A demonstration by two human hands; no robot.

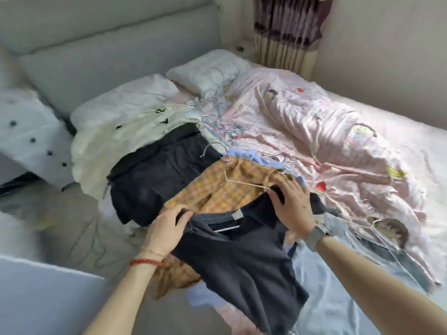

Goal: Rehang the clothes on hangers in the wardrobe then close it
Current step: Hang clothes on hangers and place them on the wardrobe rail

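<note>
So far we have a hanger (226, 229) inside the dark polo shirt (244, 257); left hand (167, 229) and right hand (294, 206) pinch its shoulders over the bed (411, 146). Other clothes wait; no wardrobe in view.

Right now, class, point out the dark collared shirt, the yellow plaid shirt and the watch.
dark collared shirt (244, 257), head view, on its front panel.
yellow plaid shirt (217, 189), head view, on its spread body.
watch (317, 234), head view, on the strap at the right wrist.
</note>
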